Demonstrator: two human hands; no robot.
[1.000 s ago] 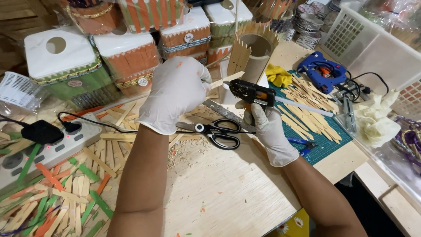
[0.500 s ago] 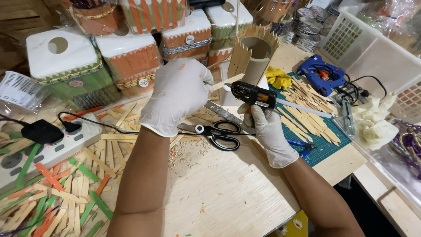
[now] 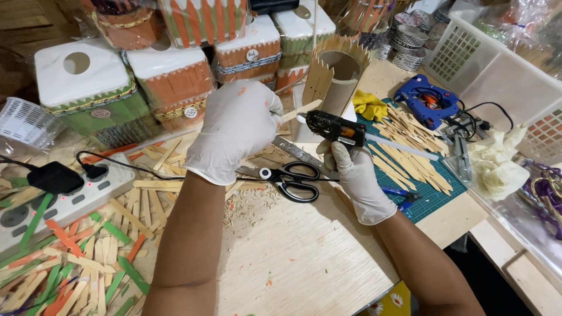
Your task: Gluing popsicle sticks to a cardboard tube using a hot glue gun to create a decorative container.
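Head view, left grip pinching stick, right grip raised

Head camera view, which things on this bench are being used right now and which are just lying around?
In use:
left hand holding a pointed wooden stick
right hand holding a black glue gun
stick-clad cardboard tube just behind

Lying about:
black scissors
metal ruler
blue glue gun
power strip
coloured sticks
white basket
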